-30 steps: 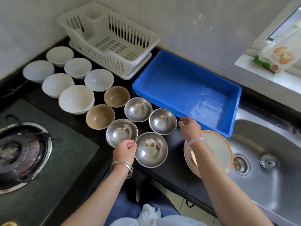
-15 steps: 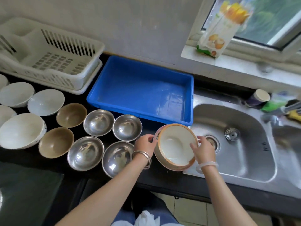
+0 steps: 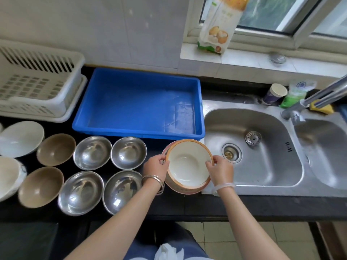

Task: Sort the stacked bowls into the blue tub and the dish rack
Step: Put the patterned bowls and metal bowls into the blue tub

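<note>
A stack of cream bowls with orange rims [image 3: 187, 164] sits at the counter's front, between the steel bowls and the sink. My left hand [image 3: 156, 166] grips its left rim and my right hand [image 3: 219, 168] grips its right rim. The top bowl looks slightly lifted and tilted out of the one below. The blue tub [image 3: 139, 104] lies just behind, with nothing in it. The white dish rack [image 3: 37, 83] stands at the far left, also holding nothing that I can see.
Several steel bowls [image 3: 92, 152] stand in two rows left of the stack, then two brown bowls [image 3: 56, 149] and white bowls [image 3: 20, 138]. A steel double sink [image 3: 253, 147] with a tap [image 3: 319, 98] lies to the right. A food packet [image 3: 219, 25] stands on the windowsill.
My view has swung right, from the stove side to the sink. My left hand left the steel bowls and both hands closed on the orange-rimmed stack, one on each side.
</note>
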`<state>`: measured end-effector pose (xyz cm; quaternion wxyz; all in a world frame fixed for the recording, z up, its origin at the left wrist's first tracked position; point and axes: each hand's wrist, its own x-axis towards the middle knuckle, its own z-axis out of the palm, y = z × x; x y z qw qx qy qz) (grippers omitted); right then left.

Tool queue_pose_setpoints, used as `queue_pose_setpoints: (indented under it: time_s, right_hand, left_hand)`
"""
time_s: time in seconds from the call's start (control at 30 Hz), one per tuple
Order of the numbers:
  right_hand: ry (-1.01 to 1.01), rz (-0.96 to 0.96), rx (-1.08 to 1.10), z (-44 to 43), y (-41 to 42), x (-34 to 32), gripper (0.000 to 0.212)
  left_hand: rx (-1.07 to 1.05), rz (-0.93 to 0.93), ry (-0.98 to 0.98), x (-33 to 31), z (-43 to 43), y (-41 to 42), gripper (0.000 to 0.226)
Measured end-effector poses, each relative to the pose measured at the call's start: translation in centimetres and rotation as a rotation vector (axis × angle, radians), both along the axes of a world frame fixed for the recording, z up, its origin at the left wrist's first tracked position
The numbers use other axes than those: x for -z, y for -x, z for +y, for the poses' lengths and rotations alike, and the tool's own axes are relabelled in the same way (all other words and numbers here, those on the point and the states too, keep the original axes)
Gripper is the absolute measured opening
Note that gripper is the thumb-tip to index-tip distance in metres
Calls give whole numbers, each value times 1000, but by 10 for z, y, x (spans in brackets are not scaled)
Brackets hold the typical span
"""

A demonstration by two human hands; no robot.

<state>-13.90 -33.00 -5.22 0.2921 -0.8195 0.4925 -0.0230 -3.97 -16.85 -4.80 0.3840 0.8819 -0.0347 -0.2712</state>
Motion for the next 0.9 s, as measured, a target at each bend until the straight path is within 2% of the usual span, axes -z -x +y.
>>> queue_pose_setpoints:
  time_s: [0.33,0.43,0.63,0.8,0.9]
  right_hand:
    - [-44,-30,4,32,2,-1,13]
    - [0,-48,17,36,2,-1,13]
    - [-75,-28,13,36,3,-6,17]
    - [-58,-65,55,26,9,-22,32]
    - [-18,-78,75,15,14,-37,25]
  left_hand:
    - [35,-88,-89,-3,12,-12,19]
    - [45,-143,-98,-4,13,-11,18]
    - [40,-168,-92,-7,11,-11,18]
    - [48,-183,-29,-21,3,-18,18]
    - [88,-197,15,-36,-10,-21,17]
